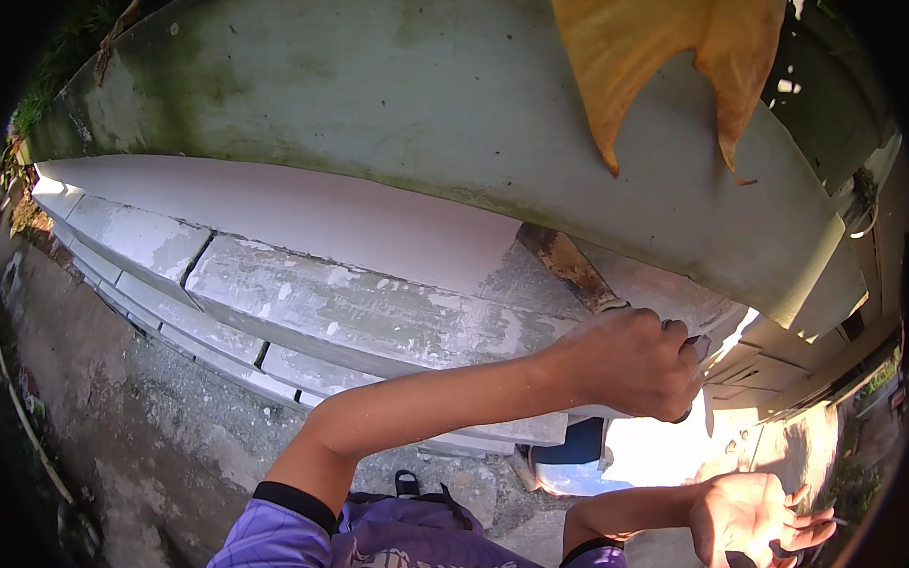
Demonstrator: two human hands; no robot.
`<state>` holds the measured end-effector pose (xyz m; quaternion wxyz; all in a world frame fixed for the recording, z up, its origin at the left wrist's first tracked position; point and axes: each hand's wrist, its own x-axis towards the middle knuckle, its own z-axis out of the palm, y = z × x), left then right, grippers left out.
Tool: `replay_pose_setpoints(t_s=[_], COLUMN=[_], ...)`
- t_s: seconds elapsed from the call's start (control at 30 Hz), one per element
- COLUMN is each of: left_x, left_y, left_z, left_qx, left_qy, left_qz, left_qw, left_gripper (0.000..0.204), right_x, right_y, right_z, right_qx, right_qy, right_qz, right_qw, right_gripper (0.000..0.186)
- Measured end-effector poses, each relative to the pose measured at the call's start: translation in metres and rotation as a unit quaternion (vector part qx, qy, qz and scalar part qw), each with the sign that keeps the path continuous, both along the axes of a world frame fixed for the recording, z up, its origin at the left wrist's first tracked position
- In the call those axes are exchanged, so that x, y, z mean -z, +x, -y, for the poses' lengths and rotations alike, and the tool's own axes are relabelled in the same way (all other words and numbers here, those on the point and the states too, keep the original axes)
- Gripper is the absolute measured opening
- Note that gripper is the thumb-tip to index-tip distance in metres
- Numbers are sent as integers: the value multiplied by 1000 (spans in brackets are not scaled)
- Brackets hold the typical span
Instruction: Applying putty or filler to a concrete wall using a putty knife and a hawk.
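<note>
A: How far along?
B: Wall (307, 204) looks coated left of centre, grey patches right; ledge (374, 301) patchy. Left hand (637, 362) grips a brush (573, 268), maybe scraper, right of centre. Right hand (752, 520) open, lower right.

The tool (569, 268) is blotchy brown and tan, the ledge (374, 306) patchy white and grey, the leaf (643, 35) yellow-brown, the shirt (270, 546) purple.
</note>
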<state>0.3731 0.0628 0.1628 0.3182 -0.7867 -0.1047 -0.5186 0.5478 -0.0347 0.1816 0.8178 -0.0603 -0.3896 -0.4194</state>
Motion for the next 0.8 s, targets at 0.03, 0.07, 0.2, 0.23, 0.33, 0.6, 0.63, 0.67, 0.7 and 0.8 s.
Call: replay_pose_setpoints(t_s=[0.03, 0.07, 0.2, 0.23, 0.33, 0.6, 0.63, 0.67, 0.7, 0.8], left_x=[2, 1, -2, -2, 1, -1, 0, 0, 1, 1], left_y=[5, 7, 10, 10, 9, 0, -1, 0, 2, 13], left_z=[-3, 0, 4, 4, 4, 2, 1, 3, 4, -5], left_qx=[6, 6, 23, 5, 1, 7, 6, 7, 10, 20], left_qy=[-5, -4, 16, 8, 3, 11, 13, 15, 13, 16], left_qz=[-6, -5, 39, 36, 34, 28, 29, 30, 24, 24], left_qw=[1000, 1000, 999, 999, 999, 1000, 999, 999, 1000, 999], left_gripper=[17, 17, 19, 20, 19, 19, 19, 19, 19, 20], right_x=[10, 10, 9, 8, 7, 4, 3, 0, -2, -9], right_y=[14, 14, 8, 7, 3, -32, -40, -44, -49, -65], right_z=[-9, -10, -15, -17, -24, -45, -50, -50, -50, -47], right_qx=[5, 0, -22, -28, -38, -93, -103, -107, -111, -120], right_qy=[-5, -4, -6, -8, -12, -29, -31, -30, -30, -30], right_qz=[3, 4, 10, 11, 13, 13, 12, 14, 15, 16], right_qw=[1000, 1000, 1000, 1000, 999, 995, 994, 994, 993, 992], right_gripper=[88, 88, 89, 89, 90, 92, 92, 92, 92, 93])
